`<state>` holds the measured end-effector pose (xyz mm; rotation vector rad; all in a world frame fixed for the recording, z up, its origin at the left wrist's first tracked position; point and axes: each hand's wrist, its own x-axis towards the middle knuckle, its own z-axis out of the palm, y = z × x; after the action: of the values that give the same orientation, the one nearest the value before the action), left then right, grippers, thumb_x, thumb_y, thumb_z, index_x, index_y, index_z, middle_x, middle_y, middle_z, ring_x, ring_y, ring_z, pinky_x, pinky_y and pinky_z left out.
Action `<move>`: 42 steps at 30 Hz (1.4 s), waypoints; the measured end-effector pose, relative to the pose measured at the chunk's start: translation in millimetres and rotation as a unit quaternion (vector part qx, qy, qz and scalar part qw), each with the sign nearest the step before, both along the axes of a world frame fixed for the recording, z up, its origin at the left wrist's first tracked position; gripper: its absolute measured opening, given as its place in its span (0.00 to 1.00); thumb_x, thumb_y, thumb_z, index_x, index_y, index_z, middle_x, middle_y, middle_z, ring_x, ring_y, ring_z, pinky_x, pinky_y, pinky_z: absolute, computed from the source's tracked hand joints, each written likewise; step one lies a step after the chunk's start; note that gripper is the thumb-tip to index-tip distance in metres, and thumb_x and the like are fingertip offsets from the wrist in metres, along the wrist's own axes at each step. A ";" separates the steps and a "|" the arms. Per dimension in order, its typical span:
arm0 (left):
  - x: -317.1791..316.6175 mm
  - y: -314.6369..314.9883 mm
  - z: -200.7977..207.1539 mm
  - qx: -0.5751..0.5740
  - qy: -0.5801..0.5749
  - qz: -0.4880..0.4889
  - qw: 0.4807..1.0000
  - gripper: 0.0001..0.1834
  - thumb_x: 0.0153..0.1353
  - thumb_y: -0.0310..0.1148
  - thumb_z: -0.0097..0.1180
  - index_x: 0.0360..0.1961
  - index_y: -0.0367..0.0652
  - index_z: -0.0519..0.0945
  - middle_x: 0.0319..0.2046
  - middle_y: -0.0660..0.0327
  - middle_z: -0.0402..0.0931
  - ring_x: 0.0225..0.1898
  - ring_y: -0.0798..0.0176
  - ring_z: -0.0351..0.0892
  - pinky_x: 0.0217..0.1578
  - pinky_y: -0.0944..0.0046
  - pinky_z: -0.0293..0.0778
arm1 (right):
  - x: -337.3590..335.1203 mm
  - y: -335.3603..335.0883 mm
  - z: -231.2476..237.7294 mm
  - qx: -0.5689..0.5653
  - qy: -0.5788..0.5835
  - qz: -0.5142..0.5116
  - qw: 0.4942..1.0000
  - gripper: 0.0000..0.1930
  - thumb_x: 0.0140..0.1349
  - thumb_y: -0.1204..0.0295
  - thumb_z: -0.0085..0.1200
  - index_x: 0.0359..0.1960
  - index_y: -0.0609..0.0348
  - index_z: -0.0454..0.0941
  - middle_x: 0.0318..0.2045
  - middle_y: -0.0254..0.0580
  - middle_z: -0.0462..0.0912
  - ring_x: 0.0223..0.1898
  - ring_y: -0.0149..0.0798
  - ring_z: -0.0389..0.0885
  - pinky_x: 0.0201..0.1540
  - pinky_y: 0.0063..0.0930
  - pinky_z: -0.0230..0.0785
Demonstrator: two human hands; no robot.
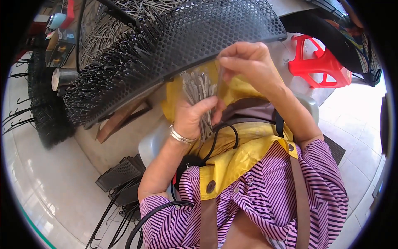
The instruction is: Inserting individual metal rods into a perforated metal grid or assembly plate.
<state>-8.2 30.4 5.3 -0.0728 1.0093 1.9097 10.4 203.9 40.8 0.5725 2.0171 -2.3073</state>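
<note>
My left hand [192, 114] is wrapped round a bundle of thin grey metal strips [197, 85] with small holes at their ends. The bundle stands roughly upright over my lap, its upper ends fanned out. Up and to the right, my right hand [253, 62] has thumb and forefinger pinched together beside the edge of a black perforated panel [215, 27]. A faint, blurred grey streak hangs below those fingers, too unclear to name. Black rod-like pieces with looped ends [112, 72] stand densely packed on the panel's left part.
Loose metal strips [101, 39] lie piled beyond the panel. A red plastic stool [317, 62] stands at the right, close to another person's dark-clothed leg [327, 37]. Black hooked pieces [45, 99] hang at the left. Dark mesh trays [122, 176] sit on the floor at lower left.
</note>
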 end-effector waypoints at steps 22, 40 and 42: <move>2.9 -3.8 -10.6 -0.020 -0.023 -0.002 1.000 0.06 0.52 0.29 0.48 0.24 0.36 0.70 0.18 0.58 0.70 0.13 0.67 0.65 0.13 0.70 0.63 | -31.0 27.3 17.3 0.260 0.188 -0.175 0.931 0.04 0.55 0.79 0.45 0.28 0.66 0.73 0.20 0.37 0.75 0.19 0.23 0.71 0.21 0.14 0.64; 2.4 -2.6 -3.2 0.002 -0.090 0.004 0.996 0.03 0.52 0.25 0.49 0.26 0.38 0.69 0.17 0.57 0.68 0.12 0.68 0.63 0.13 0.70 0.61 | -139.3 28.3 -0.1 0.504 0.598 -0.104 0.614 0.07 0.45 0.84 0.48 0.28 0.63 0.69 0.20 0.46 0.69 0.22 0.49 0.70 0.23 0.35 0.63; 2.8 -1.9 -1.7 0.000 -0.097 0.006 0.995 0.03 0.52 0.26 0.49 0.26 0.37 0.69 0.17 0.56 0.68 0.11 0.68 0.63 0.13 0.71 0.61 | -140.2 27.5 6.7 0.515 0.590 -0.082 0.617 0.07 0.45 0.84 0.47 0.28 0.63 0.68 0.20 0.47 0.70 0.22 0.49 0.70 0.23 0.36 0.62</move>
<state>-5.4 28.5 3.6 -0.2597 0.8801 1.8723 -129.9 231.5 47.5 -1.3251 3.8731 -1.1666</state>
